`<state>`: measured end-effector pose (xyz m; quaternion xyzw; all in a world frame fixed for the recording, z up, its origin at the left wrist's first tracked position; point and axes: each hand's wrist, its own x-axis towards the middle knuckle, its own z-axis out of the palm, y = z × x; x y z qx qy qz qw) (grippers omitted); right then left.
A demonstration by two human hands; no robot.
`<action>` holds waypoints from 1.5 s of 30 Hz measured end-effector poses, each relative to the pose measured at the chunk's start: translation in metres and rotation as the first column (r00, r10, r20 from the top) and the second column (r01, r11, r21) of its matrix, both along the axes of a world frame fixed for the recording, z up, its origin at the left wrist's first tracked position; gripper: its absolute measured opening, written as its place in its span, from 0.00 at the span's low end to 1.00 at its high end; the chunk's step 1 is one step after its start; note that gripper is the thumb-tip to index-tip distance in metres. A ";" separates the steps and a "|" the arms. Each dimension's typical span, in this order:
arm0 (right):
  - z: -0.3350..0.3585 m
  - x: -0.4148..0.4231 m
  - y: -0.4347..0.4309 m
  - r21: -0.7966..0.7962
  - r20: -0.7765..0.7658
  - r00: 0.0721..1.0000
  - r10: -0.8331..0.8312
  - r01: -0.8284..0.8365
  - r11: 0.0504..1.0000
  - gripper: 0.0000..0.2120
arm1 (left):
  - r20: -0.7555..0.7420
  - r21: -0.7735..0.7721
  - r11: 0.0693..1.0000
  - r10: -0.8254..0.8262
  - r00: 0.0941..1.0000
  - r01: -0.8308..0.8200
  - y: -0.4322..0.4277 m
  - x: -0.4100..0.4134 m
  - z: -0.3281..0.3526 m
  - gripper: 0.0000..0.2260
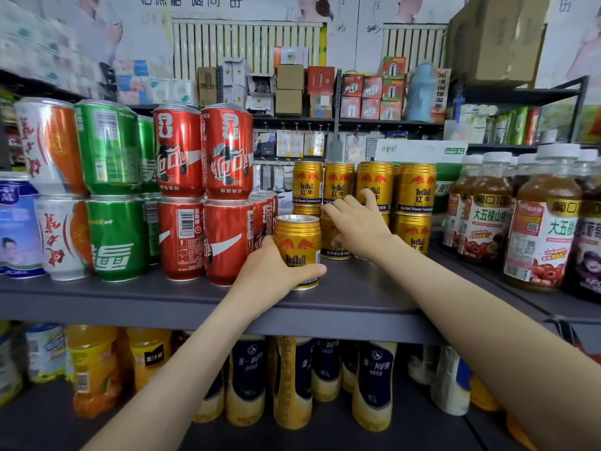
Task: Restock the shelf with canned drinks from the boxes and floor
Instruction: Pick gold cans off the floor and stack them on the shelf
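Gold can (297,244), a ribbed metal cylinder with a silvery lid, standing upright near the front of the matte grey shelf (357,297), just ahead of the stacked gold cans (414,190). Left hand (271,270) curls around its lower body, gripping it. Right hand (359,229) reaches forward with its fingers spread loosely against the stack.

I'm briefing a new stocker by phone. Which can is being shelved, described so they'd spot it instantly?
On the grey shelf, look between the red cola cans and the two-high stack of gold Red Bull cans. The single gold can there stands alone near the front edge, gripped by the left hand; the other gold cans sit stacked further back.
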<state>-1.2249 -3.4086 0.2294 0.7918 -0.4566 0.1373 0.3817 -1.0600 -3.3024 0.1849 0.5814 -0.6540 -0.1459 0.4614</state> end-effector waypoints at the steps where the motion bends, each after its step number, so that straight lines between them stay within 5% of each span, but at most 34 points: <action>1: 0.000 0.002 -0.001 0.001 0.001 1.000 -0.003 0.003 1.000 0.30 | 0.001 -0.003 1.000 -0.002 1.000 0.002 0.000 0.000 0.000 0.37; 29: 0.005 -0.003 0.001 0.024 0.006 1.000 -0.020 0.020 1.000 0.32 | 0.016 0.003 1.000 -0.026 1.000 0.026 -0.003 0.003 -0.001 0.39; 32: 0.002 -0.003 0.001 0.046 0.045 0.999 -0.008 0.006 0.999 0.31 | 0.014 -0.005 1.000 -0.029 0.999 0.029 -0.005 0.003 -0.002 0.39; 34: 0.001 -0.002 0.006 0.031 0.219 0.973 0.077 -0.085 0.996 0.27 | 0.006 -0.006 0.999 -0.038 0.999 0.038 -0.007 0.004 -0.003 0.39; 36: 0.004 0.000 0.021 0.086 0.556 0.797 0.237 -0.338 0.937 0.20 | -0.010 0.000 0.998 -0.058 0.998 0.058 -0.009 0.004 -0.004 0.39; 38: 0.011 0.005 0.041 0.235 0.844 0.488 0.223 -0.710 0.664 0.19 | -0.017 0.008 0.997 -0.076 0.997 0.076 -0.010 0.004 -0.004 0.39; 39: 0.014 0.006 0.052 0.297 0.893 0.424 0.152 -0.808 0.509 0.20 | -0.018 0.009 0.997 -0.080 0.997 0.080 -0.010 0.004 -0.004 0.39; 41: 0.014 0.010 0.068 0.412 0.858 0.498 0.129 -0.815 0.408 0.25 | -0.016 0.008 0.996 -0.084 0.996 0.084 -0.010 0.003 -0.004 0.40; 45: 0.004 0.015 0.073 0.367 0.748 0.606 0.271 -0.717 0.592 0.24 | 0.005 -0.005 0.994 -0.108 0.994 0.108 -0.008 0.004 -0.004 0.41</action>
